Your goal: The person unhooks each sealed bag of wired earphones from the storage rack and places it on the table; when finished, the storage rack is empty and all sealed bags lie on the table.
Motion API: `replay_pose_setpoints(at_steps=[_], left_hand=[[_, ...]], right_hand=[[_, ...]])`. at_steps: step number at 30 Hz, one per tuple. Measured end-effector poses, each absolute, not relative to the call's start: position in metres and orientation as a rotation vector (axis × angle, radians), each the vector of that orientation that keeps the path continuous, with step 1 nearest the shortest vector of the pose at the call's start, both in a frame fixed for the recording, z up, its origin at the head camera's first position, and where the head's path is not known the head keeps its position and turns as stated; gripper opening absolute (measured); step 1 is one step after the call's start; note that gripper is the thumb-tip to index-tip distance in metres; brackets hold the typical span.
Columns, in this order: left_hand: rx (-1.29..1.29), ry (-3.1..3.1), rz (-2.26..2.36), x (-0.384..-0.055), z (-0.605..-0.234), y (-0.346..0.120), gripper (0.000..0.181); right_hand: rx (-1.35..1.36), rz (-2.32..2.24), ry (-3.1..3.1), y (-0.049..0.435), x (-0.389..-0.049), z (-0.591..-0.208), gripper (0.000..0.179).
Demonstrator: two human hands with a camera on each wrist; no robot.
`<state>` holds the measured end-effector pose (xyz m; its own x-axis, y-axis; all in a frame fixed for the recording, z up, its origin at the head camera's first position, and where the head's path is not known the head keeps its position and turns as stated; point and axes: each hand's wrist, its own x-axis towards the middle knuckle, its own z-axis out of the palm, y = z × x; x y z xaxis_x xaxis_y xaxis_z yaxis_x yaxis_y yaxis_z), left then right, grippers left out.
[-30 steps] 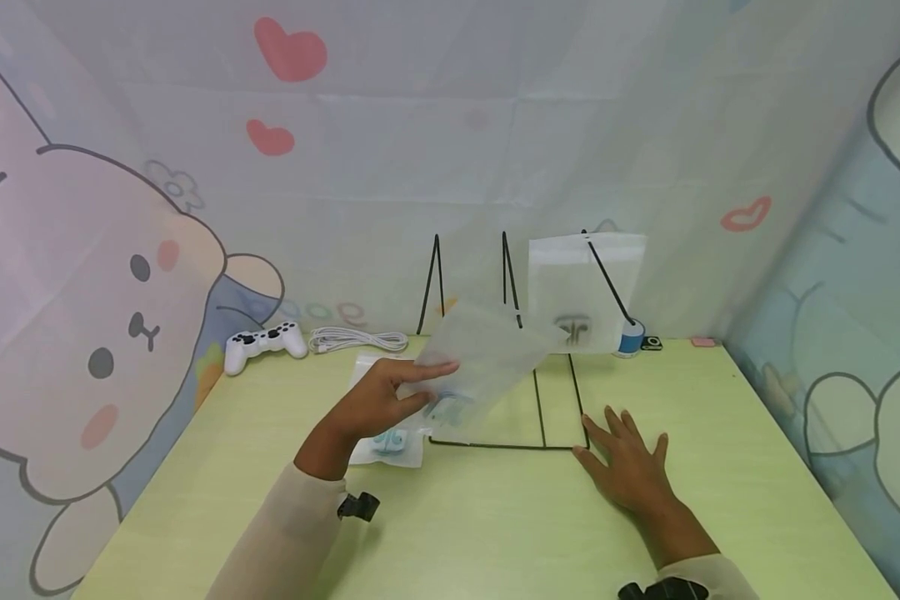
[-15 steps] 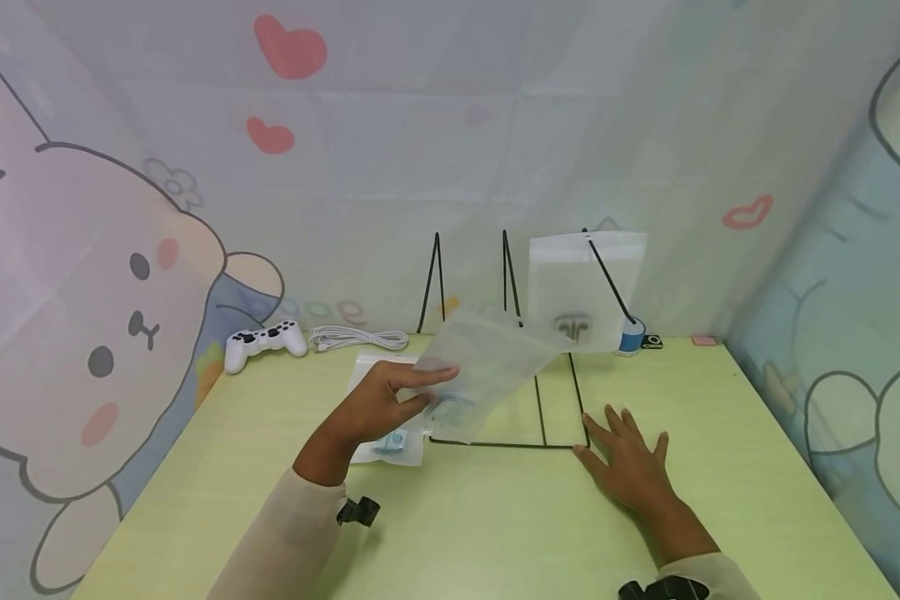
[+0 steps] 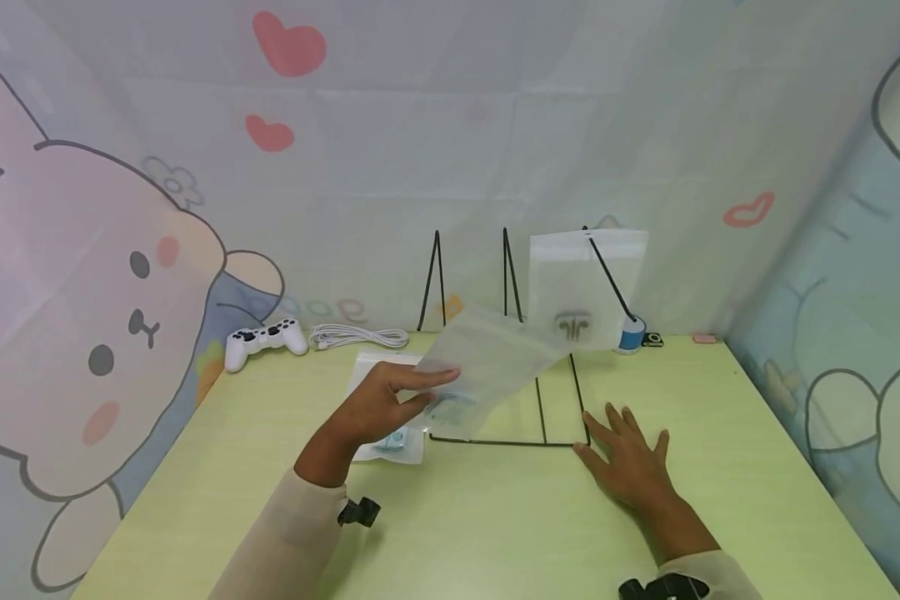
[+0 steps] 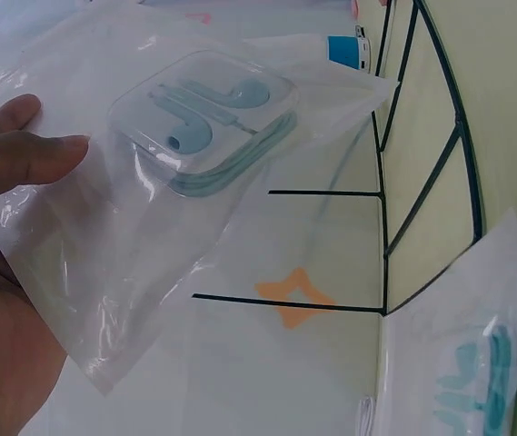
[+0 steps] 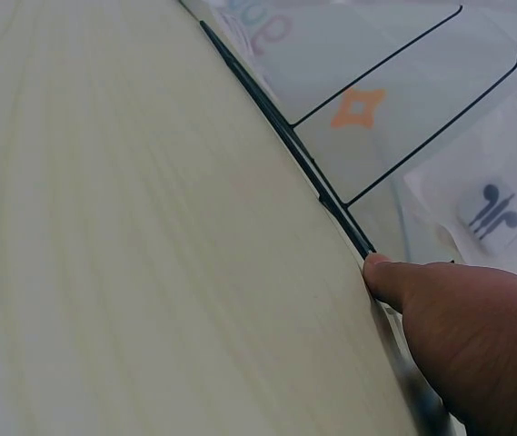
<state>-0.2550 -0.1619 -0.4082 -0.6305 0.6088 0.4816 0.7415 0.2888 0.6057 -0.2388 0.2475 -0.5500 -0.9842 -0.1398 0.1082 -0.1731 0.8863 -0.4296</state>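
My left hand (image 3: 378, 404) pinches a frosted plastic bag (image 3: 498, 350) between thumb and fingers. Inside it, the left wrist view shows pale blue earphones (image 4: 208, 123) in a clear case. The bag hangs tilted in front of a black wire display rack (image 3: 487, 442), level with its middle prong. Fingers spread, my right hand (image 3: 630, 462) rests at the rack's front right corner, and its thumb (image 5: 383, 272) touches the wire. Another bag (image 3: 585, 287), with dark-looking earphones, hangs on the rack's right prong. A third bag (image 3: 401, 454) with blue earphones lies left of the rack, partly behind my left hand.
At the table's back left are a white game controller (image 3: 266, 343) and a coiled white cable (image 3: 356, 337). A blue-and-white round item (image 3: 631, 335), a small black item (image 3: 652, 340) and a pink eraser-like block (image 3: 704, 339) line the back right. A printed cloth backdrop (image 3: 450, 150) rises behind.
The bag in my left hand has shifted very slightly to the right. Both hands stay in nearly the same place, the right one still at the rack's corner.
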Motion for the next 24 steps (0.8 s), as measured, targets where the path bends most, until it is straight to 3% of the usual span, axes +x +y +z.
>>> replay_pose_setpoints(at_steps=[14, 24], left_hand=[[-1.216, -2.472, -1.515, -0.267, -0.43, -0.177, 0.057], [-0.906, -2.542, -2.017, -0.277, -0.45, -0.182, 0.076]], right_hand=[[0.255, 0.689, -2.969, 0.248, -0.239, -0.55, 0.07], [0.251, 0.697, -2.963, 0.248, -0.239, -0.55, 0.07]])
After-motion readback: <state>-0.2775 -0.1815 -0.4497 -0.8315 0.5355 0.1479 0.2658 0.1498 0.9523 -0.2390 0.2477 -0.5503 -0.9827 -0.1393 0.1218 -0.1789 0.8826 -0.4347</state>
